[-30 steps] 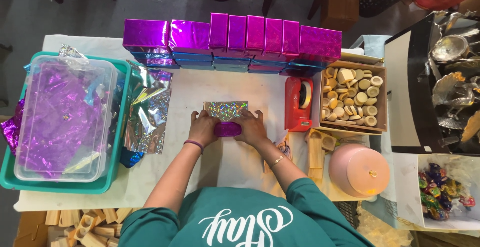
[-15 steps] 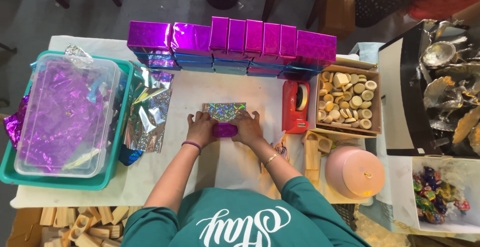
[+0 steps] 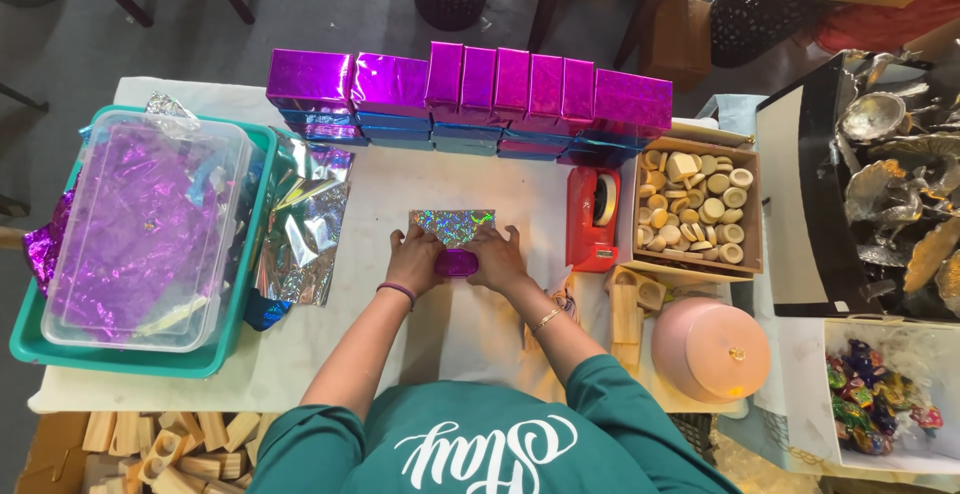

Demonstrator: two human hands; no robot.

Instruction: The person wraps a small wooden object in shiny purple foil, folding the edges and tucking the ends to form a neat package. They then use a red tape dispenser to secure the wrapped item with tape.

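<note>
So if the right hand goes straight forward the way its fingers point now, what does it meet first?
The right hand would first cross the holographic foil sheet, then bare table, then likely the purple wrapped boxes.

- Scene is evenly, brightly lit from above
- Glare is seen on purple foil boxes [image 3: 470, 84]
- Shadows are kept soft
- Focus is held sharp

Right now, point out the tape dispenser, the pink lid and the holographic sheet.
Tape dispenser [image 3: 592, 219], head view, on its red body.
Pink lid [image 3: 705, 344], head view, on its domed top.
Holographic sheet [image 3: 451, 225], head view, on its bare middle.
</note>
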